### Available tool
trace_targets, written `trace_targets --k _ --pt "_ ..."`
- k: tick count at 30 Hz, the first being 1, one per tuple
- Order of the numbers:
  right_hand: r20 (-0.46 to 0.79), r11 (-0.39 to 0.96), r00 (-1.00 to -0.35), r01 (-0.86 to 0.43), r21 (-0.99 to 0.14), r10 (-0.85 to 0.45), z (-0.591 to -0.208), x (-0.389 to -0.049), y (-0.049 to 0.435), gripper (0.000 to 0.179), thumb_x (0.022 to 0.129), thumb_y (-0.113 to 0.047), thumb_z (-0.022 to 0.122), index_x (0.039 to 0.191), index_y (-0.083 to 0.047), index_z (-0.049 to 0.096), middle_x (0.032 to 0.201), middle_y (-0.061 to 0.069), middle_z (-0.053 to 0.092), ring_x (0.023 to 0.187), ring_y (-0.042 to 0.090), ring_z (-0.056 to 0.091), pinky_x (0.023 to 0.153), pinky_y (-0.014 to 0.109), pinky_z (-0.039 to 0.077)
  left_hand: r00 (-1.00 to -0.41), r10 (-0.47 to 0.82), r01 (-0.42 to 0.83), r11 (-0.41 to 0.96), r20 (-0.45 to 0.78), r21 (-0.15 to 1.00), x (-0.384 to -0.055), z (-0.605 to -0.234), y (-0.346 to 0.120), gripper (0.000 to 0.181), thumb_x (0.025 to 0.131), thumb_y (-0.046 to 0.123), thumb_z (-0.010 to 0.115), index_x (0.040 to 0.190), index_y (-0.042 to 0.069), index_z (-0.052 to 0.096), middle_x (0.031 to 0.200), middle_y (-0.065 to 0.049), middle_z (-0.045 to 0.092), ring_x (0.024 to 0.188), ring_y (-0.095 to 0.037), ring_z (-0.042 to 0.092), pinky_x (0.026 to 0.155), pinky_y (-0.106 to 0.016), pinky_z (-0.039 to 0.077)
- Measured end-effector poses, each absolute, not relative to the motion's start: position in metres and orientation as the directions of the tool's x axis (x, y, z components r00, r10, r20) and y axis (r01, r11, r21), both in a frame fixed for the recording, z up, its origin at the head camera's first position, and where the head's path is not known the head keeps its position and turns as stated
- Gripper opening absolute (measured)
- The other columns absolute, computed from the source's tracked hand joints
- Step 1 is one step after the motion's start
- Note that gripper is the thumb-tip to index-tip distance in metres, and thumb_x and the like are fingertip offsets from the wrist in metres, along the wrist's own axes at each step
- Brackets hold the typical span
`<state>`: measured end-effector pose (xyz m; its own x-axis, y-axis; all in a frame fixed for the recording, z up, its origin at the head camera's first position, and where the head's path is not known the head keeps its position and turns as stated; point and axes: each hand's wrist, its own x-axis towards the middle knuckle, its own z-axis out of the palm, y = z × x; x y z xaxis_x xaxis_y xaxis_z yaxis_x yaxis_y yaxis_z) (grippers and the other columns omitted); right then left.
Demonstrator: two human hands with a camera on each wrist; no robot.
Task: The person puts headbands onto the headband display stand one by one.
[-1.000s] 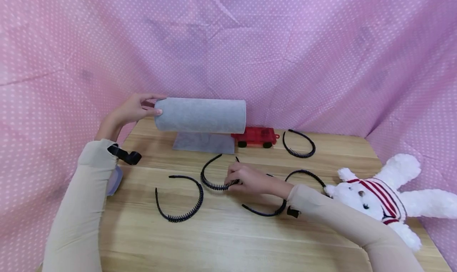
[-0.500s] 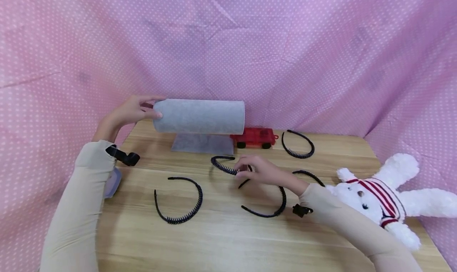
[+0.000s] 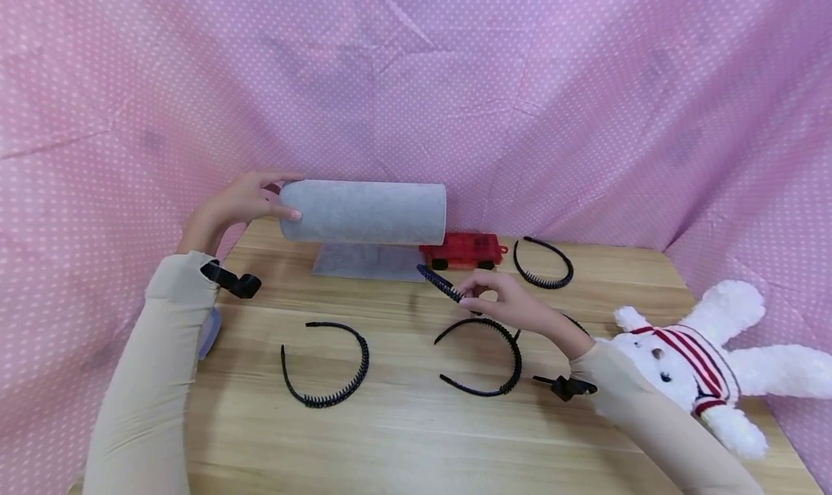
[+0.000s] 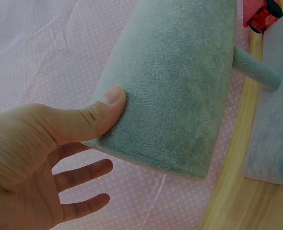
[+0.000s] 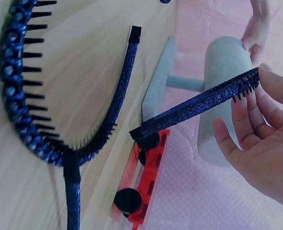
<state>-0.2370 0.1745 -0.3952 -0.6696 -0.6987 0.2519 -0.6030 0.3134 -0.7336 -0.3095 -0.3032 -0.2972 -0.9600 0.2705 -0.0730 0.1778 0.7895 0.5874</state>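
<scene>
A grey plush headband stand [image 3: 364, 212], a horizontal cylinder on a post and flat base [image 4: 271, 139], stands at the back left. At its left end my left hand [image 3: 243, 202] pinches the cylinder, thumb [image 4: 112, 98] on the near face; the other fingers are partly hidden. My right hand [image 3: 510, 303] holds a dark toothed headband [image 3: 442, 282] between thumb and fingers, raised above the table in front of the stand. In the right wrist view the held headband [image 5: 189, 110] shows glittery blue with short teeth. Below that hand, another headband [image 3: 518, 350] lies on the wood.
More headbands lie around: one at front left [image 3: 364, 365], one at back right [image 3: 572, 267], one partly behind my right arm [image 3: 575, 323]. A red toy car [image 3: 464, 251] sits beside the stand's base. A white plush rabbit [image 3: 682, 361] lies at the right. Pink dotted cloth [image 3: 416, 83] hangs behind.
My right hand has lifted the headband off the table and moved right and slightly back, turning it. My left hand stays at the stand's end.
</scene>
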Motion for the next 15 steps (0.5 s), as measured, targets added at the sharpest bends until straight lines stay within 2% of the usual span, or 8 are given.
trace_targets --k 5,10,15 --pt "0.269 0.339 -0.703 -0.596 -0.727 -0.658 -0.39 -0.236 0.184 0.011 0.094 -0.004 0.071 0.104 -0.006 0.072 0.09 0.005 0.073 0.088 0.007 0.065 0.083 0.026 0.055 -0.956 0.285 0.188 0.774 -0.066 0.605 -0.309 -0.297 -0.303 0.084 0.088 0.031 0.082 0.159 0.016 0.038 0.16 -0.019 0.038 0.141 -0.044 0.038 0.109 -0.066 0.039" --pt "0.24 0.387 -0.769 -0.534 -0.752 -0.592 -0.384 -0.235 0.193 0.01 0.094 -0.007 0.072 0.104 -0.007 0.073 0.092 0.002 0.072 0.088 0.008 0.065 0.085 0.025 0.054 -0.956 0.286 0.194 0.774 -0.06 0.602 -0.31 -0.296 -0.303 0.084 0.088 0.03 0.082 0.158 0.015 0.038 0.16 -0.021 0.038 0.14 -0.046 0.039 0.108 -0.065 0.04" --pt "0.186 0.416 -0.83 -0.442 -0.794 -0.527 -0.377 -0.235 0.201 0.012 0.095 -0.011 0.072 0.106 -0.007 0.073 0.095 0.005 0.07 0.09 0.009 0.064 0.082 0.023 0.052 -0.954 0.296 0.207 0.757 -0.042 0.62 -0.31 -0.299 -0.303 0.082 0.089 0.027 0.081 0.157 0.013 0.04 0.157 -0.022 0.04 0.138 -0.046 0.042 0.108 -0.063 0.041"
